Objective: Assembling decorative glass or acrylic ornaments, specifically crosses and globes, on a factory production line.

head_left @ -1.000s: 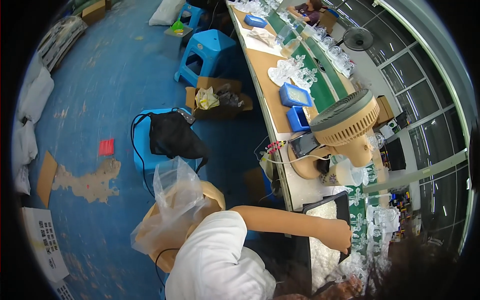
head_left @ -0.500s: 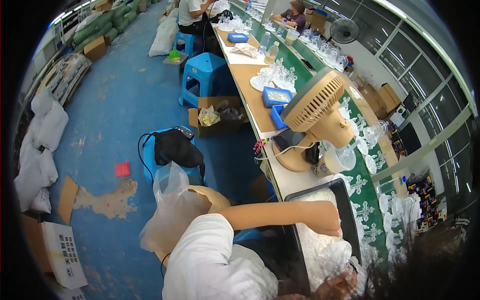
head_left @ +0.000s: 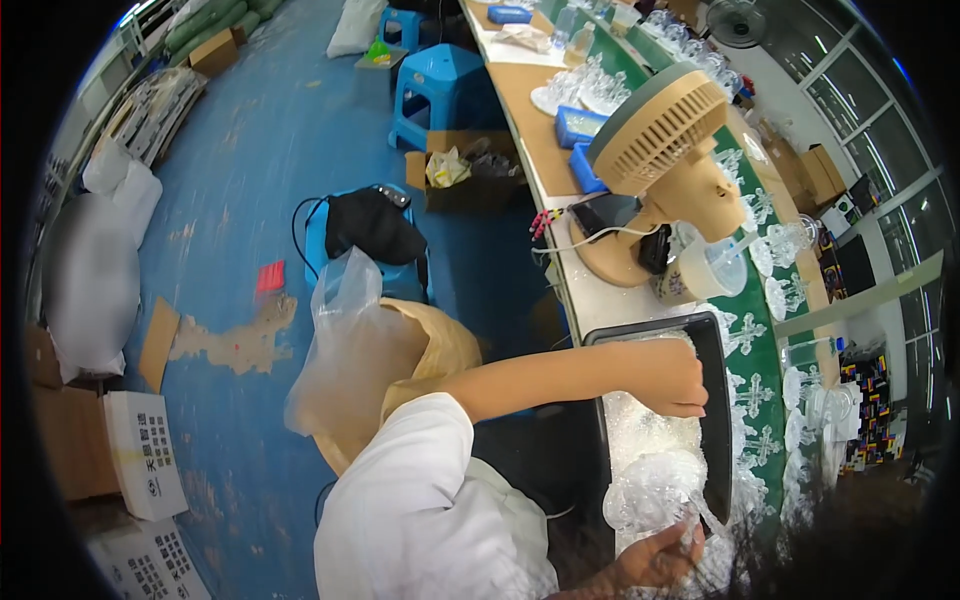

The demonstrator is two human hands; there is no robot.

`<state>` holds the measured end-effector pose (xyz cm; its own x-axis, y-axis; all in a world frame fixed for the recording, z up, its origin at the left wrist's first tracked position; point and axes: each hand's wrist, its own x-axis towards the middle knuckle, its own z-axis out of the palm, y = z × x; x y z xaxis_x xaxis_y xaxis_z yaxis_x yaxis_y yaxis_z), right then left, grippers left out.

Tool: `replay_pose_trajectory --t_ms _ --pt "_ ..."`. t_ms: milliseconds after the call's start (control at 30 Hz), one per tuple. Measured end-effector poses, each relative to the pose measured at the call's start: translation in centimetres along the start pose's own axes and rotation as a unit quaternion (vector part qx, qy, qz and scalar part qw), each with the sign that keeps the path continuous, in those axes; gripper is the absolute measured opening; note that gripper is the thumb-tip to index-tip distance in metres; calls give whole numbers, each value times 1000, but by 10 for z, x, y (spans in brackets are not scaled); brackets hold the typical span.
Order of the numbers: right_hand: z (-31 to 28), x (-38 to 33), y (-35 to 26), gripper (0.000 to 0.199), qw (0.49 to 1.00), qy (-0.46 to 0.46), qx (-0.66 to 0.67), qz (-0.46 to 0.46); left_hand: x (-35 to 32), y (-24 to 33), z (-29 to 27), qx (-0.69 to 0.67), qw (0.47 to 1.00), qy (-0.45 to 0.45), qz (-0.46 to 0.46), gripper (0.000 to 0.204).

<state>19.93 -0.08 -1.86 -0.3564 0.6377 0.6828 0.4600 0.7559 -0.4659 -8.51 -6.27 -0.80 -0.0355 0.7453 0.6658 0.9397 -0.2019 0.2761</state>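
Blue workshop floor (head_left: pixel 250 200) runs beside a long table (head_left: pixel 545 130). On it a black tray (head_left: pixel 712 400) holds clear plastic pieces (head_left: pixel 640 440). Left hand (head_left: pixel 672 378) hangs over them, fingers curled, whether gripping cannot be told. Right hand (head_left: pixel 655 555) clasps a clear ornate piece (head_left: pixel 655 495) at the tray's near end. Beyond stands a beige fan (head_left: pixel 665 150).

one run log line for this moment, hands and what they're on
left hand: reaching into black tray | right hand: holding clear plastic piece | nearby: beige fan on bench
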Motion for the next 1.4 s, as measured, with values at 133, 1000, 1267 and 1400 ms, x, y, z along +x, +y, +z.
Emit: replay_pose_trajectory --t_ms 133,1000,1267,1400 --pt "8 4 0 25 996 43 47 -60 -1 6 3 -22 999 48 16 34" --pt "-18 25 21 24 998 47 -43 -25 -3 11 -7 -22 994 -103 6 42" --pt "-15 32 23 20 999 21 -47 -2 -2 14 2 -132 985 -107 30 14" --pt "-18 25 34 19 999 10 -47 -7 28 38 3 -166 963 -207 45 30"
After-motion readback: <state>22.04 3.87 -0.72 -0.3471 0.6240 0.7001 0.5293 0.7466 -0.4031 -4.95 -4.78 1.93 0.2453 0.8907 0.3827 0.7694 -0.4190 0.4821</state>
